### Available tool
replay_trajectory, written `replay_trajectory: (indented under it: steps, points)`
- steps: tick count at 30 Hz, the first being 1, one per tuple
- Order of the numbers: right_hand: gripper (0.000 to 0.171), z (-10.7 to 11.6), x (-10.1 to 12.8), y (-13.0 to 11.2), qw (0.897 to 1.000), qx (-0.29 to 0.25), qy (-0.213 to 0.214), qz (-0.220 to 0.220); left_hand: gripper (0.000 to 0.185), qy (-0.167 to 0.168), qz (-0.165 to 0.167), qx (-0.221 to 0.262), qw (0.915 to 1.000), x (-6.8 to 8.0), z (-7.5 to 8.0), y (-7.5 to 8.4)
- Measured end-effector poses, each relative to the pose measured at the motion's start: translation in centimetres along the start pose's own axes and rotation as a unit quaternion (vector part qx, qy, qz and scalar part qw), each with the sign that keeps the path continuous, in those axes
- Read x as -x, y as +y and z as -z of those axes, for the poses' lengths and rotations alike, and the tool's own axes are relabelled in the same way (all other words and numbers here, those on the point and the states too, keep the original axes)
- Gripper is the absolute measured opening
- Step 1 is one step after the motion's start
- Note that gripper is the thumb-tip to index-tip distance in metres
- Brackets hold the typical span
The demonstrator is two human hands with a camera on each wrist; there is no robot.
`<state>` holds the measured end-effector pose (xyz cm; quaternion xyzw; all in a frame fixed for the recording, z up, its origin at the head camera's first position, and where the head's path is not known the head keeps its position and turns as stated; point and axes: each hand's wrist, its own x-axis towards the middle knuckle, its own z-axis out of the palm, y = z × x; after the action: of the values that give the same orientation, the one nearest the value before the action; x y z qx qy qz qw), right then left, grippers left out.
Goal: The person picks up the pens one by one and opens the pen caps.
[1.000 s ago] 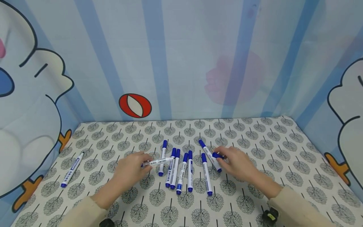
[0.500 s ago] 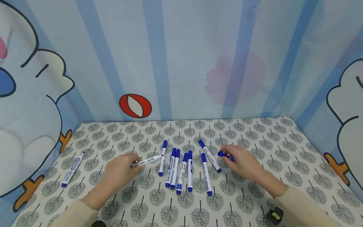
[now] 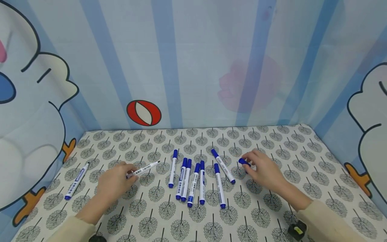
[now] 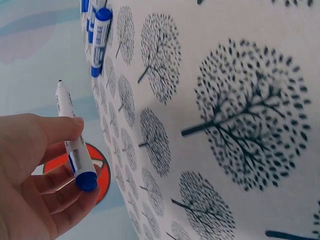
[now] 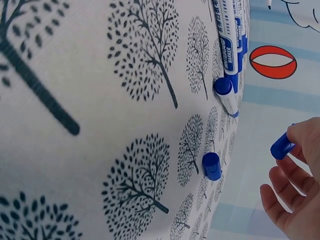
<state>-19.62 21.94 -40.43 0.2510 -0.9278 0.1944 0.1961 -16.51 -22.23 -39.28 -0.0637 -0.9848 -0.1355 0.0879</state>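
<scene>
My left hand pinches an uncapped whiteboard marker between thumb and fingers, above the cloth. Its dark tip points away to the right; in the left wrist view the blue end of the marker rests by the fingers. My right hand pinches a small blue marker cap. In the right wrist view, a second blue cap stands on the cloth below the right hand; the head view does not show it clearly. Several capped markers lie between the hands.
Another uncapped marker lies at the far left. A slanted capped marker is the one nearest the right hand. The tree-print tablecloth ends at a striped cloth backdrop.
Both hands have drawn apart: the left hand moved left with the uncapped marker, the right hand moved right with the cap. The markers on the cloth have stayed put.
</scene>
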Motion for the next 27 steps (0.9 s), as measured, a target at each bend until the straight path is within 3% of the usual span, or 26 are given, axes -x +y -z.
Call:
replay_trajectory:
  steps: [8,15,22,27]
  points:
    - [0.020,0.1,0.2,0.4,0.999,0.001,-0.024,-0.027,0.026,0.005,0.033,-0.001,0.9994,0.4,0.5,-2.2]
    - [0.021,0.1,0.3,0.6,0.999,-0.002,-0.029,-0.036,0.034,-0.033,0.102,0.007,0.9942,0.9,0.7,-4.0]
    - [0.023,0.0,0.5,0.8,0.999,-0.008,-0.028,-0.041,0.038,-0.025,0.125,0.010,0.9918,1.5,0.7,-6.3]
    - [0.024,0.1,0.6,0.8,0.999,-0.008,-0.021,-0.040,0.041,-0.038,0.156,0.017,0.9868,1.8,1.0,-7.3]
